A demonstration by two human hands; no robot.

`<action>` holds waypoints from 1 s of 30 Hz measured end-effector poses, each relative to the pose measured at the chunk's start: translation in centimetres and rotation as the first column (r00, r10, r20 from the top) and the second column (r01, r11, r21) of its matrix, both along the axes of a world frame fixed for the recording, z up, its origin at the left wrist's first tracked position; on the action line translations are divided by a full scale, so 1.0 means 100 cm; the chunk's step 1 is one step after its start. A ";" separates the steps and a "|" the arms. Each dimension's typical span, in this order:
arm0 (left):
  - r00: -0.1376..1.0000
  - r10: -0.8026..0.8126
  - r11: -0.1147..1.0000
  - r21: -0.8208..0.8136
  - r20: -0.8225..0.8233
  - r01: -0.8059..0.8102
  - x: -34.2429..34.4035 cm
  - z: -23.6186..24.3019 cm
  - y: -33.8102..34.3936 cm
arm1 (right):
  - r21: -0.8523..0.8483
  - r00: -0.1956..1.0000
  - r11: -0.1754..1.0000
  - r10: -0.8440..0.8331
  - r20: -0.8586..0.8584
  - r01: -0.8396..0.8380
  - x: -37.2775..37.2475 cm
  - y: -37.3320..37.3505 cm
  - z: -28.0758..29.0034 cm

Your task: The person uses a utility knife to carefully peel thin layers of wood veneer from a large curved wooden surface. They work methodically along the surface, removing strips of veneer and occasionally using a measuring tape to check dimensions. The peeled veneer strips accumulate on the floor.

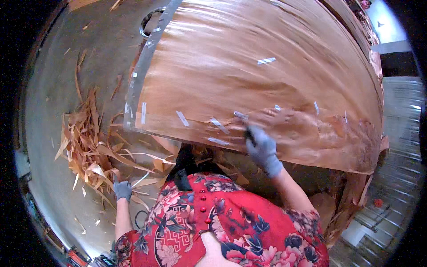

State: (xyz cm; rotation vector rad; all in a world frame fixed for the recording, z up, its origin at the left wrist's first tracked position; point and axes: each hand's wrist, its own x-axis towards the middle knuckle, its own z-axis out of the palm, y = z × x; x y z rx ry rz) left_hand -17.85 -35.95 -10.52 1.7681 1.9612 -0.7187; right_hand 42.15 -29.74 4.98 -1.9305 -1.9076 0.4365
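Observation:
My right hand [262, 151], in a grey glove, is closed on a dark tool [250, 135] over the front part of a large wrinkled brown veneer-like sheet [231, 44], beside a short pale tape strip [240, 115]. Several similar strips lie on the sheet, and a grey band [141, 75] runs along its left edge. My left hand [122, 190], also gloved, hangs low at the left, near a heap of brown offcut strips [84, 142] and a thin white strip [140, 179]. Its fingers look curled; what they hold, if anything, is unclear.
A dark ring-shaped object [144, 24] is at the sheet's back left corner. A grey floor [53, 80] with scattered scraps spreads at the left, with tools [78, 256] at the lower left. A metal rack or grating [400, 142] stands at the right, beside more layered brown sheets [360, 191].

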 end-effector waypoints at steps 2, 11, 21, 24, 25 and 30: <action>0.992 -0.124 0.981 0.151 -0.001 0.123 -0.003 -0.008 0.006 | 0.330 0.941 0.920 -0.284 0.184 0.213 -0.004 0.062 -0.019; 0.971 -0.229 0.964 0.154 0.068 0.217 0.002 -0.015 0.084 | 0.452 0.982 0.887 -0.153 0.107 0.089 -0.091 0.140 -0.077; 0.981 -0.052 0.997 0.073 0.189 0.039 0.021 -0.025 0.114 | 0.222 0.719 0.684 -0.658 -0.223 0.695 0.131 0.184 -0.035; 0.982 -0.062 0.997 0.053 0.177 0.053 0.011 -0.023 0.115 | 0.108 0.703 0.695 -0.702 -0.109 0.711 0.145 0.204 -0.030; 0.983 -0.038 0.996 0.083 0.180 0.023 0.009 -0.021 0.117 | 0.105 0.686 0.680 -0.726 -0.036 0.725 0.144 0.210 -0.027; 0.983 -0.051 0.990 0.137 0.175 0.027 -0.004 -0.027 0.133 | -0.045 0.615 0.614 -0.788 0.034 0.788 0.146 0.225 -0.015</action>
